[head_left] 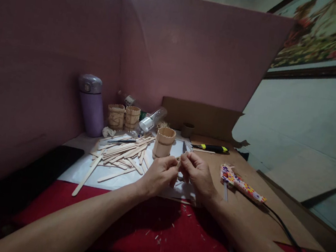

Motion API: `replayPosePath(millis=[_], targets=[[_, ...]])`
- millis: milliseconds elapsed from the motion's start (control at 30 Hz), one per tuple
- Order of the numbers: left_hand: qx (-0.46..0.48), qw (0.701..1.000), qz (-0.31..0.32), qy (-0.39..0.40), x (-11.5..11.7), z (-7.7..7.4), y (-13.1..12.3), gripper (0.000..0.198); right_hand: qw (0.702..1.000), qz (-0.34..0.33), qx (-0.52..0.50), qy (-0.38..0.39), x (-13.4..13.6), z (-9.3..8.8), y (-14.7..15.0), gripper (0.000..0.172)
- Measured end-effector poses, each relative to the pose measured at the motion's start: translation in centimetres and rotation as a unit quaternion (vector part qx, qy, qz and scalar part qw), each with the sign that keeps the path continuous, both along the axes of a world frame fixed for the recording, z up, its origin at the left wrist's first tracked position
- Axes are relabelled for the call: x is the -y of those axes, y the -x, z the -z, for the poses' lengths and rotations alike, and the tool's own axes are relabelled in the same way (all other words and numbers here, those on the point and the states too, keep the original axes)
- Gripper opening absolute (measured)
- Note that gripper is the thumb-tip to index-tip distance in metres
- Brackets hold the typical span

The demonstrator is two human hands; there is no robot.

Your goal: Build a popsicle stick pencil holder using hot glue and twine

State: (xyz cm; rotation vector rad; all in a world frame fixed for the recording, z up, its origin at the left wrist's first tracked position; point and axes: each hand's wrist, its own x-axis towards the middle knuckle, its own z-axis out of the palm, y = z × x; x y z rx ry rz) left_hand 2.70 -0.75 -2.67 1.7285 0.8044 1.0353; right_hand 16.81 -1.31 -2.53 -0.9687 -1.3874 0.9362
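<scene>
In the head view, my left hand (159,175) is closed in a pinch on a short piece of wooden craft stick (178,164). My right hand (199,174) meets it at the fingertips, its fingers pressed together; what they grip is too small to make out. A dark pointed blade (184,146) shows just beyond the right fingertips, and its other end is hidden. Just behind my left hand stands a small cup made of craft sticks (164,142), upright. To its left lies a loose pile of craft sticks (124,153) on white paper (76,175).
A purple bottle (92,110), two more stick cups (116,117) and a clear plastic bottle (153,120) stand or lie at the back. A yellow-black utility knife (214,148) and a flowered glue gun (240,184) with its cord rest on cardboard (285,224). Wood scraps dot the red cloth (129,228).
</scene>
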Motion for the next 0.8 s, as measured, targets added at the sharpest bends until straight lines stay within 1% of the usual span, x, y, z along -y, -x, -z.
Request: replayPosePath(millis=[67, 100, 200, 267, 367, 467, 533, 567, 600, 633, 667, 700, 733, 800], targets=[[-0.006, 1.0, -0.005, -0.011, -0.1, 0.2, 0.0, 0.029, 1.0, 0.003, 0.003, -0.001, 0.0, -0.1, 0.1, 0.045], [-0.017, 0.999, -0.018, -0.022, -0.2, 0.4, 0.0, 0.034, 1.0, 0.005, 0.0, 0.0, 0.0, -0.1, 0.1, 0.045], [-0.055, 0.99, -0.108, -0.067, -0.3, 0.5, 0.3, 0.045, 1.0, 0.015, -0.017, 0.013, -0.1, 0.0, 0.1, 0.044], [-0.051, 0.981, -0.163, -0.097, -0.2, 0.3, 0.6, 0.041, 0.999, 0.016, -0.028, 0.021, -0.2, 0.1, 0.1, 0.043], [0.001, 0.968, -0.209, -0.141, 0.1, -0.6, 1.2, 0.028, 0.998, 0.009, -0.05, 0.024, -0.3, 0.2, 0.1, 0.042], [0.064, 0.952, -0.259, -0.151, -0.4, -2.6, 2.0, 0.025, 0.997, 0.008, -0.066, 0.031, -0.2, 0.2, 0.1, 0.043], [0.087, 0.939, -0.3, -0.142, -1.8, -4.6, 3.0, 0.027, 0.997, 0.013, -0.071, 0.039, -0.1, 0.1, 0.1, 0.044], [0.082, 0.932, -0.323, -0.141, -2.8, -5.8, 3.7, 0.03, 0.996, 0.014, -0.072, 0.043, 0.0, 0.0, 0.1, 0.044], [0.057, 0.92, -0.359, -0.147, -4.0, -6.9, 4.6, 0.032, 0.996, 0.016, -0.072, 0.047, 0.0, 0.0, 0.1, 0.045], [0.003, 0.905, -0.396, -0.155, -5.3, -7.9, 5.5, 0.034, 0.996, 0.016, -0.071, 0.049, 0.1, 0.0, 0.2, 0.045], [-0.076, 0.876, -0.446, -0.166, -6.6, -8.8, 6.5, 0.033, 0.996, 0.018, -0.071, 0.05, 0.1, -0.1, 0.2, 0.046], [-0.164, 0.84, -0.488, -0.171, -7.9, -9.5, 7.5, 0.03, 0.996, 0.019, -0.07, 0.049, 0.2, -0.1, 0.3, 0.046], [-0.194, 0.822, -0.509, -0.167, -9.0, -10.0, 8.5, 0.025, 0.996, 0.018, -0.068, 0.048, 0.2, -0.2, 0.3, 0.046], [-0.235, 0.801, -0.529, -0.156, -11.0, -10.1, 10.1, 0.028, 0.997, 0.018, -0.066, 0.046, 0.2, -0.2, 0.3, 0.047]])
